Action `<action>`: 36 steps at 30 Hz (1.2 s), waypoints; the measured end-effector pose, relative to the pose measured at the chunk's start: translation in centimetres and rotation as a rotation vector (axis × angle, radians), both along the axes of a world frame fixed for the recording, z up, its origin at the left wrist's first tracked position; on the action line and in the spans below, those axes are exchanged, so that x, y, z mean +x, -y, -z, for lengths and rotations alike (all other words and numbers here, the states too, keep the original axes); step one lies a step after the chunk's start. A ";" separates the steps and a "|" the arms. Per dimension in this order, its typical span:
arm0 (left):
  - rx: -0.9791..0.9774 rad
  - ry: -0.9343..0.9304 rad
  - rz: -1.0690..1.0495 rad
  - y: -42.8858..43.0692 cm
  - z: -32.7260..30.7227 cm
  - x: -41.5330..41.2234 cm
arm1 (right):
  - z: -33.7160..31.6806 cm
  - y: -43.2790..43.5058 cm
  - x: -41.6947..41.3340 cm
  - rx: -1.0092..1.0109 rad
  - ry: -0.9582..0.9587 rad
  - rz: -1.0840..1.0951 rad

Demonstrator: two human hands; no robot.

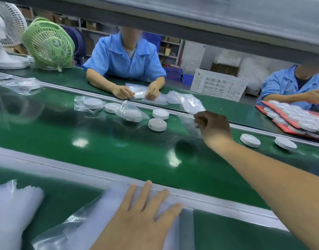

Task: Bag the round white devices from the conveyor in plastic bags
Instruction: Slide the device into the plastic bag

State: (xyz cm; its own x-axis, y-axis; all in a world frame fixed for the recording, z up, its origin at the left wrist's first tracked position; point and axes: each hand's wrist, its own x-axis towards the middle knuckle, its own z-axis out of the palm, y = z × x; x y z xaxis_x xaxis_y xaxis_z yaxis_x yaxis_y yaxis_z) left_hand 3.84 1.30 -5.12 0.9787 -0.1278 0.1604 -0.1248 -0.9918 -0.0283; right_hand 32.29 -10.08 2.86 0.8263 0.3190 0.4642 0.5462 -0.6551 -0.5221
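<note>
Hands: R hand [212,127] reaches across conveyor [119,150], fingers curled, pinching edge of clear bag [186,123] near far rail; film blurred. L hand [146,215] lies flat, fingers straight, pressing on bag stack [108,204] at near edge. Round white devices [157,124] sit loose on belt just left of R hand; spare devices [250,140] lie right of forearm. Risks, my read: thin film slips from pinch, since only an edge is held; belt, if running, takes devices out of reach; forearm clips spare devices on pullback; stack slides w/o L hand pressure.
</note>
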 end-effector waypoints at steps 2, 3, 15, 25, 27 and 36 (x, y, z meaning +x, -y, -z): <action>0.051 0.016 -0.042 -0.1 0.6 0.1 | 1.1 -1.3 2.4 -0.114 -0.073 0.035; 0.086 0.030 -0.055 -0.2 0.9 0.1 | 1.8 -1.8 3.0 -0.193 -0.144 0.029; -0.205 -0.076 -0.113 0.4 -1.2 -1.3 | 3.9 3.0 -16.2 -0.272 -0.213 -0.339; -0.082 -0.224 -0.120 0.8 -1.2 -1.9 | 6.7 7.4 -21.2 -0.202 -0.129 -0.252; -0.096 -0.220 -0.124 0.8 -1.1 -1.9 | 7.0 7.4 -21.3 -0.209 -0.132 -0.268; -0.157 -0.192 -0.136 1.0 -0.8 -1.9 | 7.0 7.4 -21.4 -0.183 -0.188 -0.253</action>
